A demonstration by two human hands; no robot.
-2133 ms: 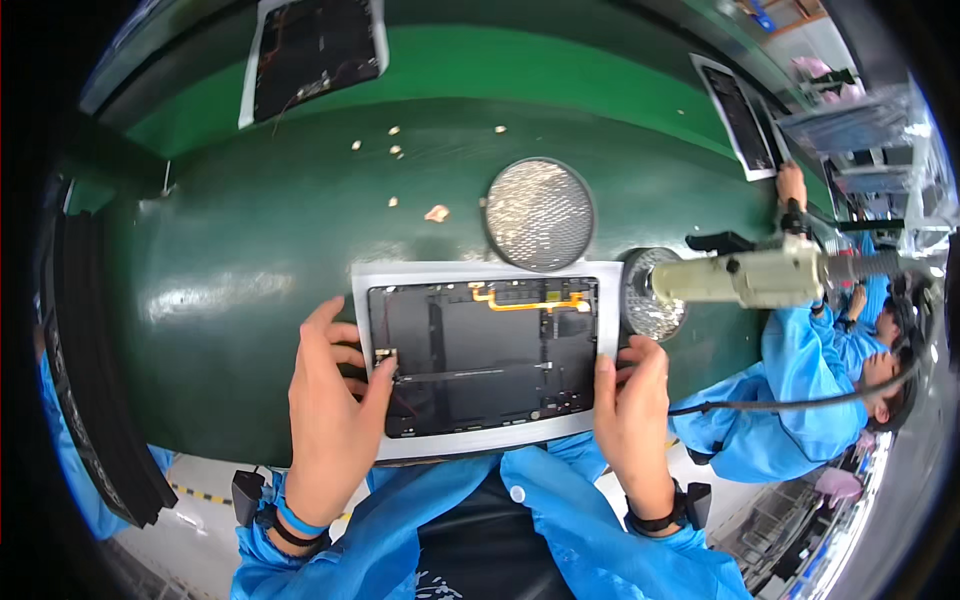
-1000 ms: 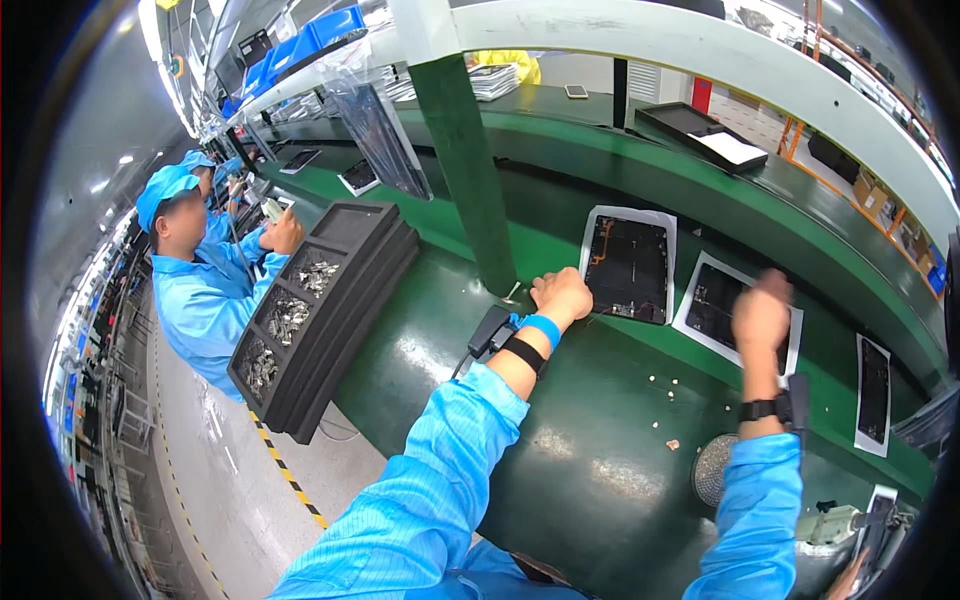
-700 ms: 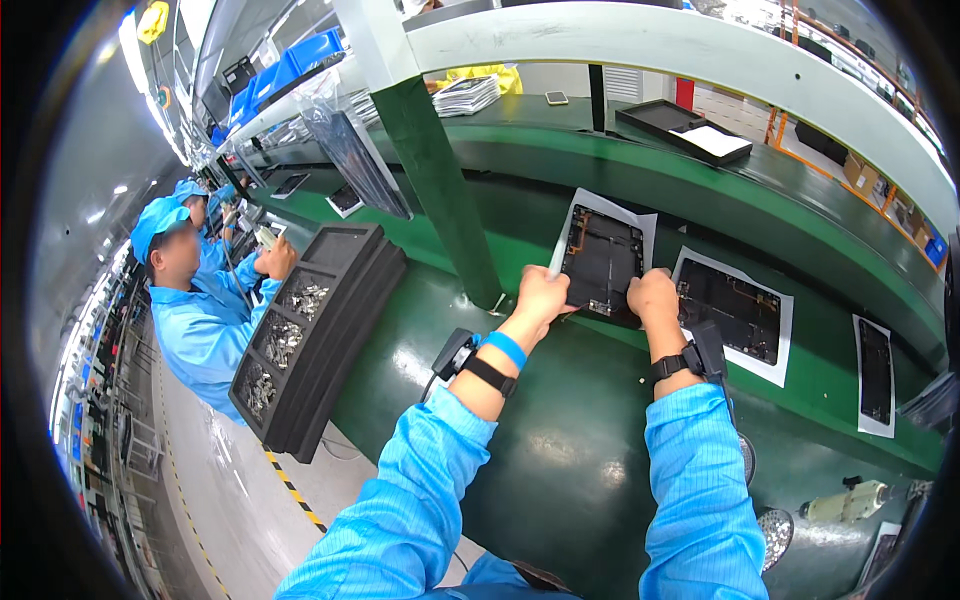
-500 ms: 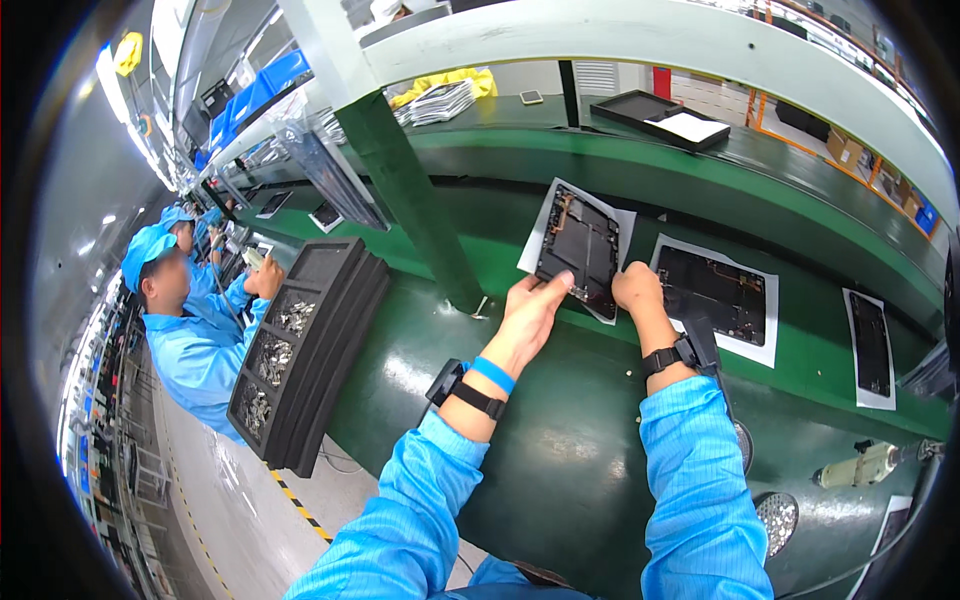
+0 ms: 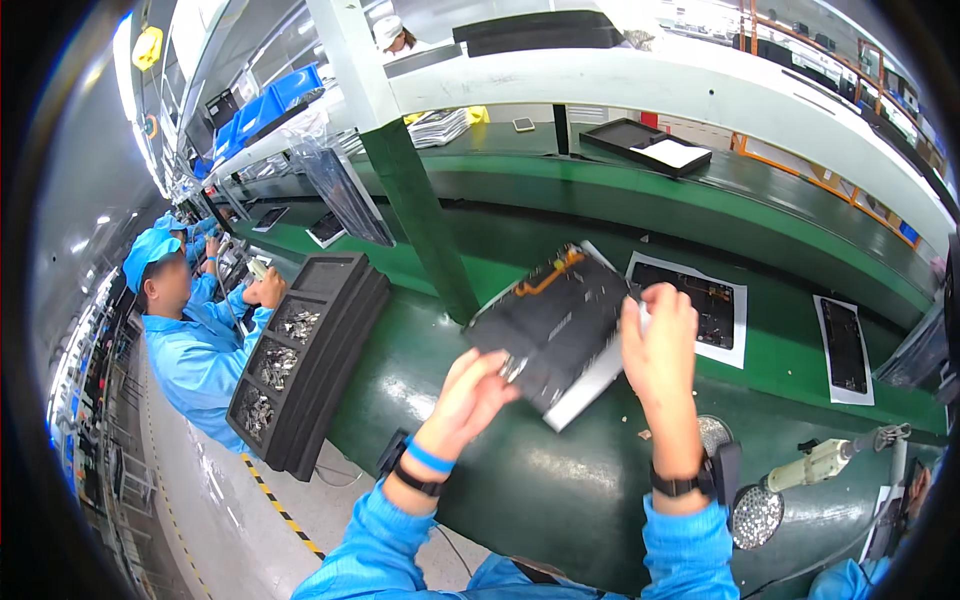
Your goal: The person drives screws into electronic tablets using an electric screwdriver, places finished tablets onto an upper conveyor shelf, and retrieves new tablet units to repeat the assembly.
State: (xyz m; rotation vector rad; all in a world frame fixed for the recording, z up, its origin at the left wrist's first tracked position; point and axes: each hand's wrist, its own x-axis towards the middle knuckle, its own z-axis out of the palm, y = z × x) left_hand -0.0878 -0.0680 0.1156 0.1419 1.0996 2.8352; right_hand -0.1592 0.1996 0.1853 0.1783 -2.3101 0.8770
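A tablet's inner assembly (image 5: 545, 335), black with an orange flex cable near its far edge, is held tilted above the green bench with a white sheet (image 5: 588, 388) beneath it. My left hand (image 5: 468, 395) grips its near left edge between thumb and fingers. At the right edge, my right hand (image 5: 662, 340) is closed, its fingertips against the assembly and the white sheet; which of the two it pinches is hard to see. Just behind my right hand, a second tablet assembly (image 5: 712, 318) lies on its own white sheet.
Stacked black foam trays (image 5: 335, 330) with small metal parts stand left, beside a co-worker in blue (image 5: 190, 345). An electric screwdriver (image 5: 815, 465) and round dishes of small screws (image 5: 757, 517) are at right. A green post (image 5: 420, 220) rises behind the bench. Another person's hand (image 5: 918, 490) shows far right.
The tablet assembly and its sheet have come off the back strip toward me and turned clockwise. My left hand moved nearer with it, and my right hand now sits higher on its right edge.
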